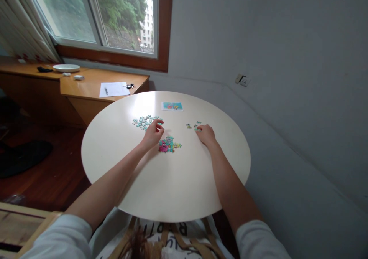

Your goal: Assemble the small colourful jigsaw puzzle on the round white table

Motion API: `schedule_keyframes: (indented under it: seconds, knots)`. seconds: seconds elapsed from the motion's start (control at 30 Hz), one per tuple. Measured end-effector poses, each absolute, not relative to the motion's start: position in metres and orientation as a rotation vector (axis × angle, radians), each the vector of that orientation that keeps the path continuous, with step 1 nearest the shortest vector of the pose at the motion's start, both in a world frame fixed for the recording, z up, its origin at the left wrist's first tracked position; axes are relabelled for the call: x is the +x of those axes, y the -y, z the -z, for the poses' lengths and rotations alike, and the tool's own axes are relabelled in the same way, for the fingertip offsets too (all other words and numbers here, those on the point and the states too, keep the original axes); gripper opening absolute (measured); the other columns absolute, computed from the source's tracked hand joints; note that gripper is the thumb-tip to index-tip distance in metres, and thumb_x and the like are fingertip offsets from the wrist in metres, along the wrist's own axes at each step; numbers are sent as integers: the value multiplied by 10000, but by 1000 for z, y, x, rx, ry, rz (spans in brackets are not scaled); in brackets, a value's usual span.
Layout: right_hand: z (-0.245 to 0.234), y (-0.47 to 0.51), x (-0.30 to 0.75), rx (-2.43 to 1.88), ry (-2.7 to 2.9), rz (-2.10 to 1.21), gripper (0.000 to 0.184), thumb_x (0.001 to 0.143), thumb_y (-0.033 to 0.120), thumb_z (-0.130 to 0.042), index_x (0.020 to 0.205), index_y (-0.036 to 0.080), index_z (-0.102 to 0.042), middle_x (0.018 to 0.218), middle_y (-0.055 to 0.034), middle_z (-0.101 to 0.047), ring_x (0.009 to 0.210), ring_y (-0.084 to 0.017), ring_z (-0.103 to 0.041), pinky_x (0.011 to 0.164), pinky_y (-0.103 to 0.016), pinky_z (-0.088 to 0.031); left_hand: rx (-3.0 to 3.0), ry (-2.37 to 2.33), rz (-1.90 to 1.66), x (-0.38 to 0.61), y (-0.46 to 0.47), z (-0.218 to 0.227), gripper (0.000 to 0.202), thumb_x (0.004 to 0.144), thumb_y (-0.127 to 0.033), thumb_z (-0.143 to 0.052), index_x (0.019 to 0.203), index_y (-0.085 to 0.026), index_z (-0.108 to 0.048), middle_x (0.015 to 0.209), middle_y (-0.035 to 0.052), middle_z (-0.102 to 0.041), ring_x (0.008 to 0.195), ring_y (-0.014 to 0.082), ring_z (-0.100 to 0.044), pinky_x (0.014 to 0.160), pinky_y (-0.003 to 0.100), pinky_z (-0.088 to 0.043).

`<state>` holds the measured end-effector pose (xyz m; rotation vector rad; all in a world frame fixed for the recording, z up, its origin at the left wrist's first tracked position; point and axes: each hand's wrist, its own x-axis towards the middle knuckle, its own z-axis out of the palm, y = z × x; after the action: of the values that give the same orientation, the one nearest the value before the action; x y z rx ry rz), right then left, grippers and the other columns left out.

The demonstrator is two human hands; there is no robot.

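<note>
A partly joined jigsaw puzzle (169, 145) in pink, teal and yellow lies flat near the middle of the round white table (172, 190). My left hand (154, 131) hovers just above and left of it, fingers loosely curved and apart, with nothing visible in them. Beyond that hand spreads a pile of loose teal puzzle pieces (143, 122), partly covered by it. On the right, a few separate puzzle pieces (188, 126) lie in a small group. My right hand (207, 134) is down at this group, its fingertips pinched on a puzzle piece (198, 129) that they partly hide.
A small picture sheet (172, 106) lies toward the table's far edge. Behind, a wooden desk (86, 83) holds a white plate (66, 68), paper (114, 89) and keys (130, 86). A wall (287, 98) runs along the right, and a wooden chair (28, 220) stands at lower left.
</note>
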<state>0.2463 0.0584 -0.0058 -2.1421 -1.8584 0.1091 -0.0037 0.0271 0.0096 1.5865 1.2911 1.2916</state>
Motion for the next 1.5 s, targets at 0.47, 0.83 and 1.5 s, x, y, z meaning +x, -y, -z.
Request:
schedule_keyframes:
  seconds: [0.47,0.83,1.5]
  knots:
    - [7,-58,242,-2188,1844,-110,300,857,315,-519,1103,228,-668,1156,-89,-610,1104,-211,-526,905,-319,-400,1608,-1309,-1262,-4,-27,-6,215,701,-154,-524,913,-190,-526,652,-46,-509,493,98,-457,495,229,-346]
    - [9,-53,237,-2145,1814,-112,251,845,242,-518,1036,209,-677,1132,-86,-622,1090,-204,-525,882,-297,-388,1557,-1289,-1308,-3,-24,0,236,693,-267,-485,915,-198,-522,646,-50,-482,477,96,-409,477,231,-324]
    - [6,-50,232,-2141,1808,-110,248,832,181,-499,1011,208,-668,1115,-86,-635,1109,-217,-546,888,-318,-401,1464,-1340,-1337,2,-29,12,296,625,-358,-471,863,-197,-542,620,-29,-452,516,130,-402,509,254,-328]
